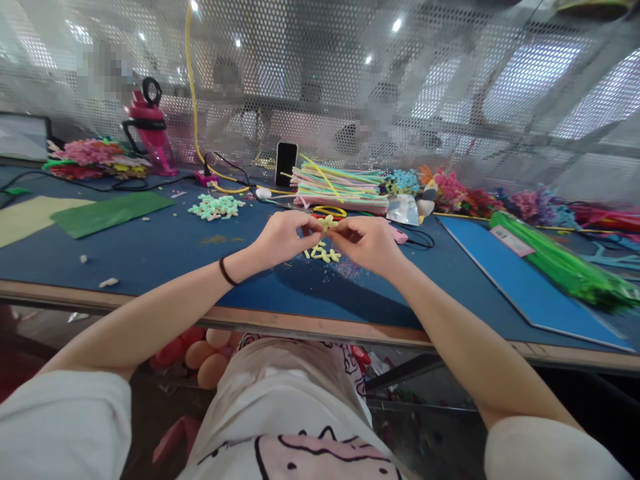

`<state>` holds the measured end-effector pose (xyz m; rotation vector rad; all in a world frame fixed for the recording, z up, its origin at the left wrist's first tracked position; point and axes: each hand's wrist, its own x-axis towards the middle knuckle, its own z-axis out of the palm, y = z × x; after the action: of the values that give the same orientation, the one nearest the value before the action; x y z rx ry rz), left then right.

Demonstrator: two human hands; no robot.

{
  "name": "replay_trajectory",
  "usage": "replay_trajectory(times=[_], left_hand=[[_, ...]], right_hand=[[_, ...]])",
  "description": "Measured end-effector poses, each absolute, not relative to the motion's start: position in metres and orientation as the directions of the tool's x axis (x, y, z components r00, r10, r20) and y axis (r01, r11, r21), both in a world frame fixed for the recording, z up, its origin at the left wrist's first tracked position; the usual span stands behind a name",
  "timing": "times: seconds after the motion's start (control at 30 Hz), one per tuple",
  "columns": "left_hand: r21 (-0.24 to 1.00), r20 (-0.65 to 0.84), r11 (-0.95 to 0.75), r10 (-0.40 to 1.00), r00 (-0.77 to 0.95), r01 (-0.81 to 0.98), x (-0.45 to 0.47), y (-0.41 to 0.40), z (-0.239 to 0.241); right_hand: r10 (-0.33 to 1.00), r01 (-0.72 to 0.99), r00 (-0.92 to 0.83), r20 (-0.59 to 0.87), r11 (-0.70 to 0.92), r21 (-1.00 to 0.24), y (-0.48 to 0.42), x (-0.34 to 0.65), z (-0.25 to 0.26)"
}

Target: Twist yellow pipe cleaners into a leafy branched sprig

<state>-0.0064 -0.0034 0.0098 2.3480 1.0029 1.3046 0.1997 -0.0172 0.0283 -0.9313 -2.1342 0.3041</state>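
Observation:
Both hands meet over the blue table, fingertips almost touching. My left hand (291, 235) and my right hand (364, 241) are each closed in a pinch on a yellow pipe-cleaner flower (326, 222), whose petals show just above the fingertips. Below the hands, several more yellow pipe-cleaner flowers (323, 252) lie on the table among tiny coloured scraps. Straight behind the hands are yellow-handled scissors (330, 211), partly hidden. Farther back lies a thick stack of pastel pipe cleaners (345, 183).
Mint-green flower pieces (217, 207) lie to the left, beside green sheet (110, 212). A pink bottle (155, 137) and a phone (286, 164) stand at the back against a perforated metal screen. On the right, a bagged green bundle (560, 260) rests on a blue board (520, 287).

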Motion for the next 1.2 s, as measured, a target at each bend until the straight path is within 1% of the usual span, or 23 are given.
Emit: replay_trajectory(times=[0.1,0.17,0.23,0.3,0.4,0.47,0.53,0.57,0.6,0.63,0.67,0.7,0.73,0.77,0.8,0.83,0.87,0.9,0.97,1.03,1.13,1.2], left_hand=[[0.537,0.619,-0.715,0.694,0.367,0.446,-0.007,-0.002,0.009],[0.552,0.597,-0.703,0.708,0.377,0.447,-0.006,-0.002,0.008],[0.539,0.596,-0.706,0.706,0.384,0.46,-0.005,-0.002,0.008],[0.476,0.617,-0.726,0.678,0.4,0.496,-0.004,-0.002,0.007],[0.292,0.673,-0.766,0.59,0.445,0.573,-0.004,0.0,0.004],[0.147,0.728,-0.781,0.501,0.468,0.607,-0.003,0.001,0.003],[0.027,0.768,-0.79,0.408,0.493,0.613,-0.003,0.002,0.003],[-0.011,0.777,-0.793,0.377,0.505,0.609,-0.003,0.002,0.003],[-0.025,0.78,-0.797,0.362,0.511,0.603,-0.003,0.002,0.003],[-0.006,0.78,-0.801,0.371,0.503,0.599,-0.003,0.001,0.004],[0.056,0.778,-0.801,0.41,0.477,0.596,-0.003,0.001,0.005],[0.164,0.763,-0.794,0.478,0.436,0.585,-0.003,0.0,0.006],[0.307,0.722,-0.771,0.57,0.392,0.557,-0.003,0.001,0.007],[0.467,0.653,-0.724,0.67,0.354,0.508,-0.003,0.001,0.008],[0.619,0.562,-0.652,0.757,0.333,0.439,-0.003,0.002,0.009],[0.741,0.465,-0.566,0.821,0.332,0.362,-0.003,0.002,0.01],[0.828,0.381,-0.482,0.858,0.346,0.285,-0.004,0.003,0.011],[0.886,0.318,-0.41,0.877,0.362,0.216,-0.004,0.003,0.012],[0.947,0.231,-0.299,0.89,0.394,0.119,-0.004,0.002,0.015],[0.977,0.152,-0.201,0.89,0.43,0.072,-0.003,-0.002,0.017],[0.997,0.055,-0.076,0.879,0.474,0.024,0.0,-0.007,0.02],[0.999,0.04,-0.041,0.87,0.491,-0.009,0.001,-0.009,0.02]], right_hand=[[0.781,0.509,-0.387,0.49,0.624,-0.592,-0.017,0.199,0.03],[0.794,0.505,-0.381,0.473,0.608,-0.613,-0.016,0.199,0.03],[0.796,0.501,-0.382,0.469,0.605,-0.619,-0.015,0.199,0.03],[0.812,0.495,-0.377,0.445,0.583,-0.644,-0.016,0.198,0.029],[0.874,0.474,-0.349,0.337,0.475,-0.742,-0.017,0.196,0.027],[0.922,0.402,-0.31,0.234,0.35,-0.846,-0.016,0.194,0.026],[0.953,0.252,-0.296,0.062,0.141,-0.957,-0.014,0.193,0.027],[0.949,0.166,-0.314,-0.041,0.012,-0.986,-0.012,0.192,0.028],[0.927,0.095,-0.347,-0.142,-0.116,-0.989,-0.01,0.192,0.028],[0.896,0.046,-0.386,-0.222,-0.222,-0.974,-0.009,0.192,0.029],[0.867,0.017,-0.419,-0.27,-0.29,-0.957,-0.008,0.191,0.029],[0.854,0.003,-0.437,-0.281,-0.312,-0.95,-0.007,0.191,0.029],[0.862,0.003,-0.439,-0.256,-0.283,-0.959,-0.007,0.191,0.028],[0.884,0.015,-0.427,-0.192,-0.205,-0.979,-0.008,0.191,0.027],[0.909,0.043,-0.406,-0.093,-0.083,-0.996,-0.008,0.191,0.026],[0.92,0.089,-0.39,0.028,0.069,-0.994,-0.008,0.192,0.024],[0.909,0.145,-0.386,0.157,0.228,-0.963,-0.008,0.194,0.022],[0.877,0.197,-0.395,0.273,0.371,-0.908,-0.007,0.195,0.021],[0.792,0.262,-0.434,0.43,0.567,-0.781,-0.006,0.199,0.018],[0.715,0.287,-0.471,0.517,0.678,-0.677,-0.005,0.201,0.017],[0.621,0.31,-0.49,0.612,0.78,-0.543,-0.007,0.203,0.018],[0.586,0.321,-0.465,0.663,0.81,-0.49,-0.011,0.201,0.02]])
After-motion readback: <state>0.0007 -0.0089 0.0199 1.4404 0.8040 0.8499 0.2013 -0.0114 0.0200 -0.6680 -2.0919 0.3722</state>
